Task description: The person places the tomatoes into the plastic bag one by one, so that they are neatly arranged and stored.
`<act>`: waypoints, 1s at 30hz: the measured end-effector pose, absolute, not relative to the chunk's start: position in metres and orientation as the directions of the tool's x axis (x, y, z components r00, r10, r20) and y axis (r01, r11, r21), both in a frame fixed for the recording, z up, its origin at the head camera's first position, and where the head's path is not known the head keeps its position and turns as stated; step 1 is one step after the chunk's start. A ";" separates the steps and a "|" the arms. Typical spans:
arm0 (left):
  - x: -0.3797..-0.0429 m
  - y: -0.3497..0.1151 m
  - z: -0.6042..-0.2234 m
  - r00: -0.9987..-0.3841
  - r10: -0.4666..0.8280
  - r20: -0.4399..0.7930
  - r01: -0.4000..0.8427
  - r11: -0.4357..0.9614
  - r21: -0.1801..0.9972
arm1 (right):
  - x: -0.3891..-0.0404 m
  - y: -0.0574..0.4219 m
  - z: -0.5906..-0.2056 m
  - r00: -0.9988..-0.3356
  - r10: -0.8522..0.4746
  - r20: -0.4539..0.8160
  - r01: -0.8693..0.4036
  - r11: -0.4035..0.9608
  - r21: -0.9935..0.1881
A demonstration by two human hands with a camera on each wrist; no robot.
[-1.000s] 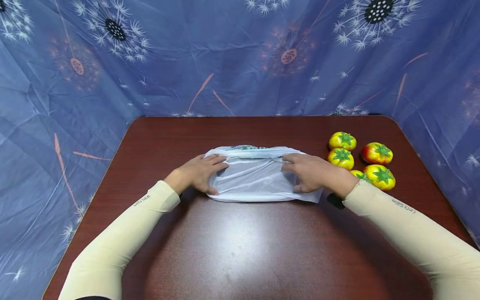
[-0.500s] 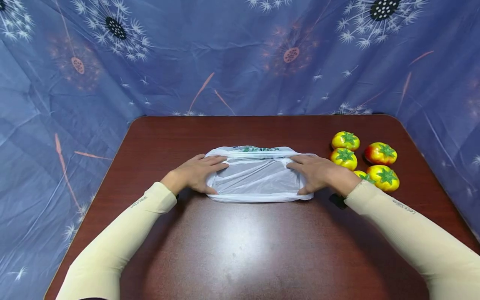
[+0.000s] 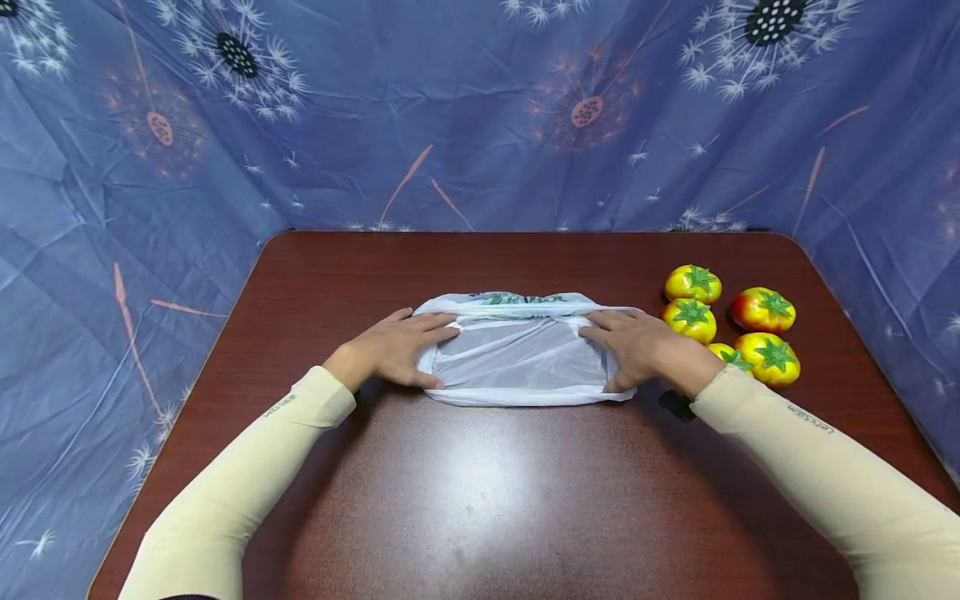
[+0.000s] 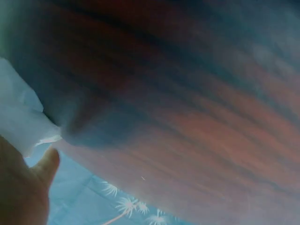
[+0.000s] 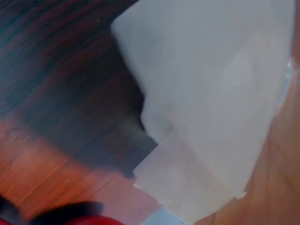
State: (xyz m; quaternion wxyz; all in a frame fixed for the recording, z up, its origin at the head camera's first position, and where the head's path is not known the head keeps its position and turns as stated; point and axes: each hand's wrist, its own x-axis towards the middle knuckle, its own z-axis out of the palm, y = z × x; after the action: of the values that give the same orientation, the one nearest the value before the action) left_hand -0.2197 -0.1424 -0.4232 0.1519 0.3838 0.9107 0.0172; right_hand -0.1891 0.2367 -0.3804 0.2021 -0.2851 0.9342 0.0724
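A white plastic bag [image 3: 517, 358] with green print along its far side rests on the table, its mouth spread wide and facing up. My left hand [image 3: 390, 348] holds the bag's left end, thumb by the near rim and fingers over the far part of the mouth. At the right end my right hand [image 3: 637, 346] holds the bag likewise, fingertips reaching over the opening. Thin white plastic [image 5: 201, 93] lies against the right palm in the right wrist view. In the left wrist view, the left thumb [image 4: 47, 166] shows just below a fold of the bag.
Several yellow-and-red tomatoes with green leafy tops, one of them a red-sided tomato [image 3: 763, 310], sit right of the bag; the right wrist partly covers the nearest. The brown table [image 3: 465, 500] has rounded far corners. A blue flowered cloth [image 3: 480, 117] hangs behind it.
The right hand has shifted right on the bag, drawing the mouth wider, and the bag's loose right corner is now tucked in by that hand. The left hand has barely moved.
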 end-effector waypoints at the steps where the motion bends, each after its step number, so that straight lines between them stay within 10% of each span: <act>1: -0.220 -0.142 -0.423 -0.656 0.708 -0.263 0.701 0.700 0.138 | -0.189 0.237 -0.381 -0.758 -0.500 -0.419 -0.558 0.830 0.018; 30: -0.220 -0.138 -0.429 -0.679 0.683 -0.267 0.673 0.726 0.145 | -0.185 0.247 -0.387 -0.762 -0.490 -0.424 -0.543 0.839 0.007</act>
State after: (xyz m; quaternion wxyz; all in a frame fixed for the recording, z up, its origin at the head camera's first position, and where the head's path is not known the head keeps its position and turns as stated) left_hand -0.2203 -0.1378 -0.4292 0.1530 0.3700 0.9162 0.0175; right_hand -0.1849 0.2467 -0.3870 0.2072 -0.2759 0.9364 0.0647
